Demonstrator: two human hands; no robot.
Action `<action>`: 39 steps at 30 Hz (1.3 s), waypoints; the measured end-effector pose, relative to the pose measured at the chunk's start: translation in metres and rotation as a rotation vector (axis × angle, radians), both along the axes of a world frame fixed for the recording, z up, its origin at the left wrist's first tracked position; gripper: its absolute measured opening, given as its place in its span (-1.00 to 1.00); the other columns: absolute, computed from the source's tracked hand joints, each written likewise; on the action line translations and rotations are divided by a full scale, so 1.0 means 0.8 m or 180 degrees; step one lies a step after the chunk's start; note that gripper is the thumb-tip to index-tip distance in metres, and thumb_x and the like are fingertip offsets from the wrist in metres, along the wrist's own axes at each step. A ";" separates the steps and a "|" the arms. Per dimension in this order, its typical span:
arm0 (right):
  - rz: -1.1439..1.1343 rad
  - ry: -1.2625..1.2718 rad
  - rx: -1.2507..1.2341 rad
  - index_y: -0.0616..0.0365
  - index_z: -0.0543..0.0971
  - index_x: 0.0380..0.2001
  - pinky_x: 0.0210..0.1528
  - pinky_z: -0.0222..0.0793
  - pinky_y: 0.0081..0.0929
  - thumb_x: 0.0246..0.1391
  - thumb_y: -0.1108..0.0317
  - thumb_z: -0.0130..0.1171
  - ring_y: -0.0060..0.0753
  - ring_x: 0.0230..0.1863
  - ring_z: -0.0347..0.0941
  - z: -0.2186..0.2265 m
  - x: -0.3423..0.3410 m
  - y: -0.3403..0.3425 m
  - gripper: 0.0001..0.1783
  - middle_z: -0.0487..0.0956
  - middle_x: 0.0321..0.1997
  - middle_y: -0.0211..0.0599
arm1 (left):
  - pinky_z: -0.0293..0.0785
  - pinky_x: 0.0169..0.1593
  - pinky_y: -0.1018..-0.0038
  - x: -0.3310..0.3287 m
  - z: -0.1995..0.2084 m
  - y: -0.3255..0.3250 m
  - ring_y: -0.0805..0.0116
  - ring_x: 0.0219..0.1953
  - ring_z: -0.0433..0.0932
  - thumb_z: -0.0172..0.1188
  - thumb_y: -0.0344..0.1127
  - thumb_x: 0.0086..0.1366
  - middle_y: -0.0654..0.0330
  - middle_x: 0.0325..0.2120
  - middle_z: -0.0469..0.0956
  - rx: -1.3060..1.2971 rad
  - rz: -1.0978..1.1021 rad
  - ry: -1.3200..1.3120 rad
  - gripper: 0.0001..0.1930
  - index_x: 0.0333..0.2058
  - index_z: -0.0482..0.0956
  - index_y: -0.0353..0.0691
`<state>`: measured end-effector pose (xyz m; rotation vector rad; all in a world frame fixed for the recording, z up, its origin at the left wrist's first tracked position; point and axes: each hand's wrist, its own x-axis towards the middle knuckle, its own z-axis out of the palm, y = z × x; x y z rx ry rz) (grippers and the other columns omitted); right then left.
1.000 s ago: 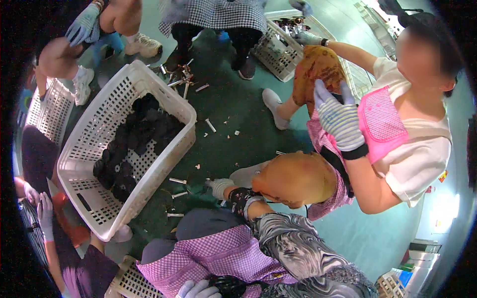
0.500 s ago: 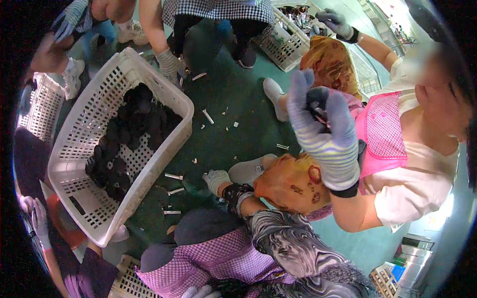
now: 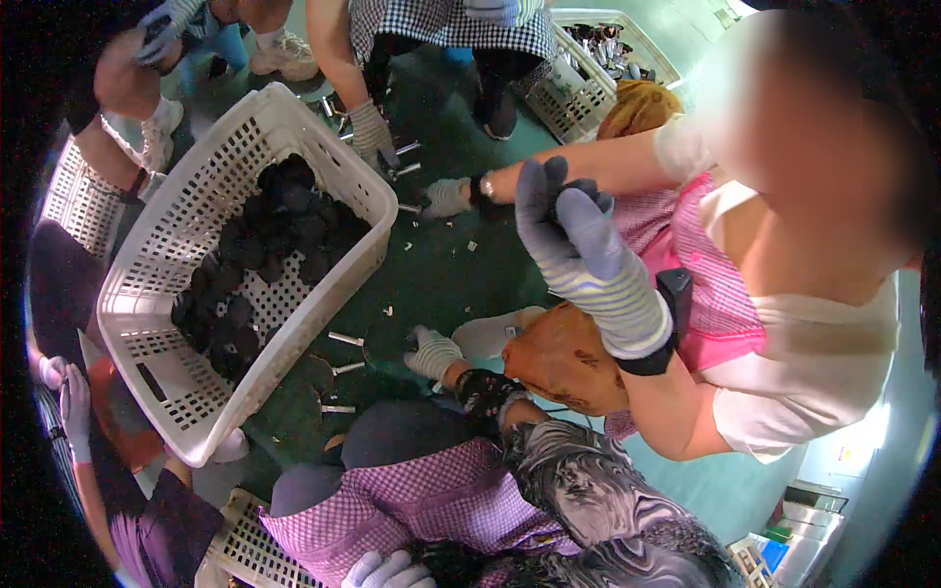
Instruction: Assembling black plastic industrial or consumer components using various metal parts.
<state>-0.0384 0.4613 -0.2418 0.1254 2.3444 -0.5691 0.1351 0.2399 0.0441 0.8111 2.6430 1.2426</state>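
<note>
My right hand [image 3: 432,355], in a striped knit glove, reaches low over the dark green floor, with fingers apart and nothing visible between them. Left of it lie thin metallic sticks, one of them a short silver stick [image 3: 345,339]. My left hand [image 3: 388,572], gloved too, is by my lap at the lower edge. Its fingers look curled, and whatever they may hold is hidden. A large white perforated basket [image 3: 382,230] stands left of my right hand, with a heap of dark, flat, roundish pieces [image 3: 250,240] inside.
At the right, a person in a pink apron [image 3: 720,274] raises a gloved hand [image 3: 598,245] with dark pieces in it; their other gloved hand [image 3: 448,198] is at the floor. Another person's gloved hand [image 3: 372,137] is beside the basket. A crate [image 3: 578,108] stands behind.
The person at the right has brought one hand down from the back to the floor; their raised hand has shifted left. My right hand stays low, its fingers slightly more spread. The view has tilted slightly.
</note>
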 end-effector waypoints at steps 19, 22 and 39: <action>-0.0383 0.1771 -0.2871 0.18 0.44 -0.22 -0.27 0.36 -0.55 -0.03 0.47 0.06 -0.49 -0.36 0.42 0.278 0.088 0.014 -0.76 0.48 -0.37 -0.29 | 0.30 0.02 0.13 0.012 0.005 0.021 0.06 -0.23 0.47 0.10 -0.55 -0.03 0.06 -0.39 0.50 0.0372 0.0484 0.0234 -0.78 -0.32 0.45 -0.30; 0.0214 0.1858 -0.3120 0.16 0.44 -0.21 -0.29 0.35 -0.56 0.03 0.44 0.04 -0.54 -0.39 0.39 0.328 0.118 -0.003 -0.79 0.46 -0.41 -0.38 | 0.29 0.02 0.25 0.029 0.009 0.020 0.13 -0.19 0.46 0.03 -0.55 0.11 0.06 -0.34 0.51 0.0862 0.1333 -0.0030 -0.83 -0.27 0.45 -0.34; 0.0500 0.1875 -0.4654 0.12 0.38 -0.31 -0.32 0.30 -0.58 -0.18 0.53 0.07 -0.53 -0.37 0.35 0.342 0.195 -0.084 -0.73 0.43 -0.41 -0.41 | 0.40 -0.24 0.31 0.064 -0.002 0.018 0.11 -0.29 0.41 0.20 -0.64 -0.02 0.02 -0.26 0.33 0.4050 0.2158 -0.1810 -0.47 -0.06 0.23 -0.18</action>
